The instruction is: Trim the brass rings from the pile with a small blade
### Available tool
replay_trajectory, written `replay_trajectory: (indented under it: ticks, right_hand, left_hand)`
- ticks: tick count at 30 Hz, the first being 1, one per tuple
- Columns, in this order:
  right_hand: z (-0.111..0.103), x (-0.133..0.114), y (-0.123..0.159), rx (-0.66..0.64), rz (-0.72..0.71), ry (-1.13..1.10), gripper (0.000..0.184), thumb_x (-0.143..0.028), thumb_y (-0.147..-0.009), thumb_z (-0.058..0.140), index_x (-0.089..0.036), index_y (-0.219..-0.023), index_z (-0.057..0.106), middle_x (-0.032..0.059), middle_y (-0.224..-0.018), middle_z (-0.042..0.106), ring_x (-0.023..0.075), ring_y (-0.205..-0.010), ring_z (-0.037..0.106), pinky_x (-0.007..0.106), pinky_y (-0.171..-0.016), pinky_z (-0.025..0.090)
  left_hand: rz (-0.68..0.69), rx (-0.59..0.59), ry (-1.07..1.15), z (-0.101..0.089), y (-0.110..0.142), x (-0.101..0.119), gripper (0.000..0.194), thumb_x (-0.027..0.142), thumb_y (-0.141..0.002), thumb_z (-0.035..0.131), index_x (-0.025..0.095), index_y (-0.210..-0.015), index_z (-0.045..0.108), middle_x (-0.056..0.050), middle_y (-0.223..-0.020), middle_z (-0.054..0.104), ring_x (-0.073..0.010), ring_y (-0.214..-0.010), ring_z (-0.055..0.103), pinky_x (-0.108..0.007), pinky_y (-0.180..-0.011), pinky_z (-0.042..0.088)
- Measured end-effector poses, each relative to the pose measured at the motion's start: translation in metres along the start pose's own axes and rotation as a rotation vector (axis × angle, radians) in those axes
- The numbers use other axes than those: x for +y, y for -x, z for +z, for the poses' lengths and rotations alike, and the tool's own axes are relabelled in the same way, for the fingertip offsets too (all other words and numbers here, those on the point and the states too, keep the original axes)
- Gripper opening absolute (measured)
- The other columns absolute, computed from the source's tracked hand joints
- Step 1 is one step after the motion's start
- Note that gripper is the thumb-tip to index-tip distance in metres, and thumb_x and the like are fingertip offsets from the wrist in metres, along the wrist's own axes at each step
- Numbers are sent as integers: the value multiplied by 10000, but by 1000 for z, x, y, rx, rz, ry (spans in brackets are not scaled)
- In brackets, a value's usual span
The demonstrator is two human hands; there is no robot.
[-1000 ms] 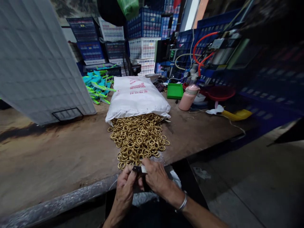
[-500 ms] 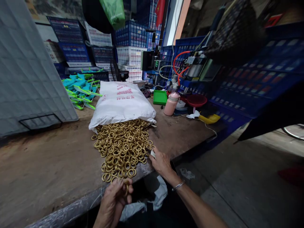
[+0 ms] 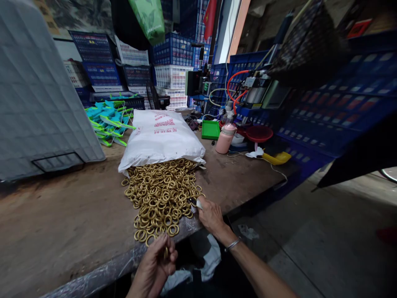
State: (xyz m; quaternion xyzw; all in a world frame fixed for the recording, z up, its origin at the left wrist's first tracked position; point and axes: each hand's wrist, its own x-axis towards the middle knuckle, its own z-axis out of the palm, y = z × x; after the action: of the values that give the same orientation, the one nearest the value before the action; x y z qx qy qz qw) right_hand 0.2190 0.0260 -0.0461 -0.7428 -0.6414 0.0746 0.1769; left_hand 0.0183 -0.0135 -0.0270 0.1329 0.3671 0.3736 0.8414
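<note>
A heap of gold-coloured rings (image 3: 161, 190) spills from the mouth of a white printed sack (image 3: 164, 140) onto the wooden table. My left hand (image 3: 158, 258) is at the table's front edge, just below the heap, with its fingers curled around a gold ring (image 3: 166, 252). At the heap's right side, my right hand (image 3: 211, 213) is closed on a small tool with a white part (image 3: 199, 204) and a dark tip; its kind is not clear. The tip reaches in among the rings. A metal bracelet (image 3: 232, 244) circles my right wrist.
Green and blue plastic pieces (image 3: 108, 120) lie left of the sack. A green tray (image 3: 210, 129), a pink bottle (image 3: 225, 138) and a red dish (image 3: 259, 133) stand right of it. Stacked crates (image 3: 173, 76) fill the back. A pale padded panel (image 3: 43, 95) rises at the left.
The whole view has shifted slightly. My left hand has moved a little rightward with its ring, fingers closing more tightly over it. My right hand keeps its place by the heap, the tool's dark tip showing more.
</note>
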Motion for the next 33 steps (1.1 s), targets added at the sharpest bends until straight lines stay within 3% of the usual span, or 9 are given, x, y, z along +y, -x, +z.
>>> replay_trajectory:
  ticks: [3, 6, 13, 18, 25, 28, 33]
  right_hand:
    - [-3, 5, -3, 8, -3, -181, 146, -119, -751, 395, -181, -754, 527, 6, -661, 561, 116, -594, 484, 223, -547, 263]
    - [-7, 8, -4, 11, 39, -478, 206, -254, -809, 367, -179, -646, 468, -29, -574, 465, 101, -545, 419, 204, -525, 283]
    - [-7, 6, 3, -159, 140, -942, 249, -327, -799, 400, -191, -591, 405, -75, -478, 334, 70, -434, 302, 190, -453, 255]
    - [-19, -10, 11, -296, 27, -967, 218, -291, -786, 435, -176, -602, 441, -66, -504, 392, 74, -486, 353, 191, -495, 289]
    - [-31, -33, 19, -413, -194, -792, 247, -301, -814, 432, -163, -611, 465, -54, -562, 412, 80, -558, 380, 197, -539, 296]
    - [-23, -39, 22, -400, -139, -845, 270, -321, -818, 436, -165, -599, 453, -54, -548, 412, 78, -546, 383, 195, -530, 295]
    - [-4, -45, 28, -410, 10, -989, 369, -417, -857, 359, -173, -593, 444, -55, -492, 405, 71, -469, 350, 196, -490, 292]
  left_hand:
    - [5, 22, -63, 6, -3, -1, 330, 364, -624, 704, 173, -644, 436, 50, -553, 473, -66, -477, 432, -165, -405, 238]
    - [16, 16, -102, 13, -8, 0, 370, 386, -614, 707, 187, -662, 399, 72, -525, 438, -57, -450, 412, -160, -401, 216]
    - [68, -28, -135, 28, -24, 5, 349, 380, -633, 687, 186, -670, 399, 98, -488, 355, -40, -400, 368, -143, -377, 199]
    - [170, 12, -260, 32, -27, 9, 321, 431, -672, 628, 168, -821, 520, 49, -602, 490, -65, -467, 453, -147, -373, 275]
    - [274, 4, -459, 22, -25, 2, 284, 421, -691, 620, 159, -719, 512, 70, -505, 432, -41, -381, 341, -143, -339, 246]
    - [351, 67, -540, 20, -23, 0, 291, 433, -715, 586, 166, -651, 488, 79, -460, 402, -40, -362, 315, -151, -346, 249]
    - [593, 166, -760, 14, -24, -3, 271, 422, -743, 549, 163, -660, 540, 72, -454, 417, -53, -371, 328, -171, -363, 259]
